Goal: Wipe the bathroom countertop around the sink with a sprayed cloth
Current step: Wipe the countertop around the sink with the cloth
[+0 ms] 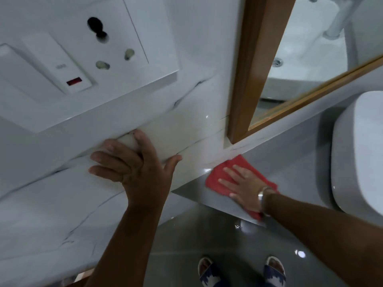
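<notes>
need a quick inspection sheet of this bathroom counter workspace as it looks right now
surface: grey countertop, glossy, bare where visible.
job's things: red cloth flat on the counter beside the white sink.
clutter: nothing seen.
grippers: right hand pressed open on the cloth; left hand wrapped around a white object, blurred, against the wall.
cables: nothing seen.
surroundings: switch and socket plate on marbled wall; wood-framed mirror; grey floor, two feet in sandals.
</notes>
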Available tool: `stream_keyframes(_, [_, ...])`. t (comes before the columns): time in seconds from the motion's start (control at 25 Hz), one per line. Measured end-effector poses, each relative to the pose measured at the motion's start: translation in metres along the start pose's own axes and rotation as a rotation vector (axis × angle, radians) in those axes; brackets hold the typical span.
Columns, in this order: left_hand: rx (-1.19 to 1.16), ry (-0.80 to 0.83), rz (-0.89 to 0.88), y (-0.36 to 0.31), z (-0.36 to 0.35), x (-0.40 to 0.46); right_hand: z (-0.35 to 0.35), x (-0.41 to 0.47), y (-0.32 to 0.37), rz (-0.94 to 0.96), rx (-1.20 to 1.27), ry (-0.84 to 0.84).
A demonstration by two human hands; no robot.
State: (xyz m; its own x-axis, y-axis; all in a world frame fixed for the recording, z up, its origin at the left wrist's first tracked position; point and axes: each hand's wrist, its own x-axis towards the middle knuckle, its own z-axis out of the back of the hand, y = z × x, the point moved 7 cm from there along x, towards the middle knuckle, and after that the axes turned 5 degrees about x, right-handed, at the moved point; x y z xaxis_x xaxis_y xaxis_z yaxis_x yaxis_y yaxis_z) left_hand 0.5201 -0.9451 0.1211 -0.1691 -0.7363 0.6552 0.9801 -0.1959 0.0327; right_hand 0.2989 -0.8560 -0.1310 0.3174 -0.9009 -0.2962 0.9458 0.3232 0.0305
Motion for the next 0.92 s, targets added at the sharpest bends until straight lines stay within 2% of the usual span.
stream_keyframes(0.08, [-0.019,-0.014,-0.013,0.0,0.001,0.001,0.0,0.04,0.076,0.189,-0.028,-0.01])
stream_keyframes(0.16, [-0.004,-0.027,-0.025,-0.001,0.001,0.002,0.005,0.048,0.113,0.307,0.001,-0.032])
stream_keyframes(0.24, [0.003,-0.027,-0.033,-0.001,0.002,0.001,0.01,0.018,0.092,0.338,0.014,-0.097])
stream_keyframes(0.28, [-0.01,-0.023,-0.035,-0.001,0.003,0.001,0.007,-0.005,0.067,0.287,-0.007,-0.128])
stream_keyframes(0.36, [-0.055,-0.014,-0.044,-0.003,0.003,0.0,-0.007,-0.059,-0.013,-0.007,0.035,-0.163])
stream_keyframes(0.44, [-0.06,-0.011,-0.042,-0.004,0.003,-0.002,-0.019,-0.11,-0.082,-0.497,0.268,-0.205])
stream_keyframes(0.52, [-0.059,-0.014,-0.043,-0.003,0.003,-0.004,-0.028,-0.12,-0.089,-1.05,0.484,-0.277])
stream_keyframes(0.56, [-0.065,-0.01,-0.044,-0.003,0.002,-0.004,-0.023,-0.106,-0.066,-1.219,0.511,-0.339])
stream_keyframes(0.6, [-0.065,-0.003,-0.045,-0.003,0.001,-0.003,-0.014,-0.081,-0.035,-1.263,0.526,-0.395])
stream_keyframes(0.64, [-0.06,0.0,-0.043,-0.002,0.001,-0.003,-0.002,-0.046,0.0,-1.186,0.543,-0.418])
stream_keyframes(0.76, [-0.051,0.0,-0.053,-0.002,-0.002,-0.006,0.013,0.038,0.097,-0.608,0.41,-0.191])
stream_keyframes(0.84, [-0.07,0.002,-0.054,-0.002,-0.002,-0.004,0.012,0.032,0.104,-0.288,0.315,-0.17])
stream_keyframes(0.92, [-0.063,-0.012,-0.035,-0.001,0.002,-0.003,0.005,-0.009,0.078,-0.087,0.174,-0.186])
